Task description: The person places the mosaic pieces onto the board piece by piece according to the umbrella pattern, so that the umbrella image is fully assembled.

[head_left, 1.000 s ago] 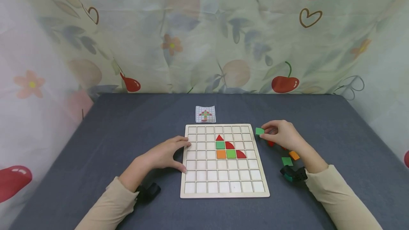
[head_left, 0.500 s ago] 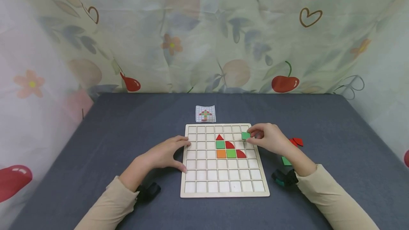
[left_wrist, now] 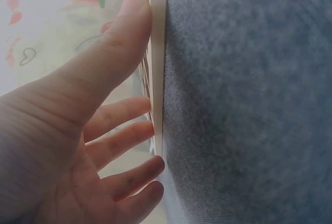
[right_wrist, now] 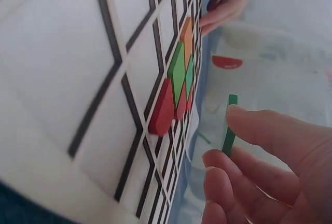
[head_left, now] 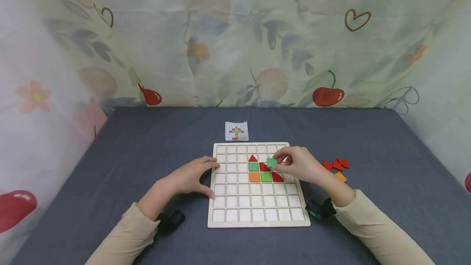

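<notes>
Dark grey worktop [head_left: 176, 134] spreads beneath both hands, and between them lies the pale gridded board [head_left: 232, 202]. Left hand [head_left: 193, 177], fingers wide, touches the board's edge; light pressure there should stop it sliding. Right hand [head_left: 301, 165], narrowed to a pinch, holds a green tile [head_left: 271, 162] over the board, clear of the grid in the right wrist view. Best, I'd judge, to square it to a cell and lower it flat. Beyond both hands, a small pattern card [head_left: 236, 131]! Out past the right hand, loose red pieces [head_left: 343, 163] and an orange tile [head_left: 341, 176]. And in the way? Two red curved pieces [head_left: 277, 177] close to those pinching fingers, easily knocked; tiny red triangle [head_left: 252, 158] sits further toward the left hand.
</notes>
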`<state>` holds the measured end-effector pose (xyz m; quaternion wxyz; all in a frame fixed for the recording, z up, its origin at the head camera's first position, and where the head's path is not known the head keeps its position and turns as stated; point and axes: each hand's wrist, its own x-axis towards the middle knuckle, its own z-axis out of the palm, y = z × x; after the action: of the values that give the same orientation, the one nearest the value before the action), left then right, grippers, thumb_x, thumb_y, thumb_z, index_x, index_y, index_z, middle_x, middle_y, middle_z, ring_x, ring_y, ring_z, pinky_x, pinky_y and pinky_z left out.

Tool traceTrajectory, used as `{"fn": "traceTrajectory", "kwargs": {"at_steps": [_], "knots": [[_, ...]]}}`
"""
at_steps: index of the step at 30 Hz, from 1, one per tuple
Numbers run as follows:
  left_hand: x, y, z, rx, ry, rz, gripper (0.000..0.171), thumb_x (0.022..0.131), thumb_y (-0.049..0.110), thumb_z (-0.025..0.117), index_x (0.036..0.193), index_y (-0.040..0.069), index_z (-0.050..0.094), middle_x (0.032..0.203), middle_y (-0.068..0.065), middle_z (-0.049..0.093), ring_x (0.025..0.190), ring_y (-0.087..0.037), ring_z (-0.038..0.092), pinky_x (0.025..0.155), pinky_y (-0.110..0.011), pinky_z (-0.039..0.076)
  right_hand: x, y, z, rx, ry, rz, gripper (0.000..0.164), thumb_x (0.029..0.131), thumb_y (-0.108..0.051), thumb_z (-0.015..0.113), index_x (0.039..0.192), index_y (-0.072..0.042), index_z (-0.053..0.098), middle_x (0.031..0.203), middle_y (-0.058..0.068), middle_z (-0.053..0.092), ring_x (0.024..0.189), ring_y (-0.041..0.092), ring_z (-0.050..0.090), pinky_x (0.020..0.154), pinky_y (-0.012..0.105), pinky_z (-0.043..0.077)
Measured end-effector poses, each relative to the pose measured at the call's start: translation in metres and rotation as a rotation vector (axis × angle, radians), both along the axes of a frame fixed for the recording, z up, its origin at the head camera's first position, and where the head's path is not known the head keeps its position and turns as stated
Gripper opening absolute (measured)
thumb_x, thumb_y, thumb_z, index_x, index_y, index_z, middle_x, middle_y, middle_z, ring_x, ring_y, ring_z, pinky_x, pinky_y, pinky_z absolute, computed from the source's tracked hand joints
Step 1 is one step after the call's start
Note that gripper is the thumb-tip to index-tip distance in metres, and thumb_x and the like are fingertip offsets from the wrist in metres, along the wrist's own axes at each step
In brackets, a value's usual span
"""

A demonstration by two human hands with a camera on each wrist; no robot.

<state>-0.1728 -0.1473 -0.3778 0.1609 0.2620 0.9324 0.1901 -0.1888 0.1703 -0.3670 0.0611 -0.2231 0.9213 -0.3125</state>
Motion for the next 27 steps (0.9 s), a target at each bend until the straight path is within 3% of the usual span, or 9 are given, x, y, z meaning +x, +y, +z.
{"fn": "traceTrajectory", "kwargs": {"at_steps": [18, 27], "knots": [[0.000, 0.000, -0.001, 0.008, -0.005, -0.005, 0.085, 0.068, 0.042, 0.080, 0.136, 0.006, 0.046, 0.144, -0.013, 0.040, 0.131, -0.029, 0.041, 0.106, -0.045, 0.036, 0.003, -0.029, -0.002, 0.024, -0.022, 0.128, 0.021, 0.079, -0.019, 0.074, 0.095, -0.008, 0.069, 0.079, -0.003, 0.063, 0.062, 0.006, 0.051, 0.058, 0.018, 0.043], [-0.001, 0.001, 0.000, 0.011, -0.008, 0.005, 0.084, 0.067, 0.041, 0.081, 0.136, 0.006, 0.047, 0.143, -0.013, 0.041, 0.131, -0.029, 0.041, 0.106, -0.044, 0.037, 0.006, -0.043, -0.001, 0.048, -0.011, 0.159, 0.021, 0.077, -0.021, 0.076, 0.093, -0.009, 0.070, 0.081, 0.001, 0.065, 0.064, 0.007, 0.048, 0.060, 0.018, 0.041]]}}
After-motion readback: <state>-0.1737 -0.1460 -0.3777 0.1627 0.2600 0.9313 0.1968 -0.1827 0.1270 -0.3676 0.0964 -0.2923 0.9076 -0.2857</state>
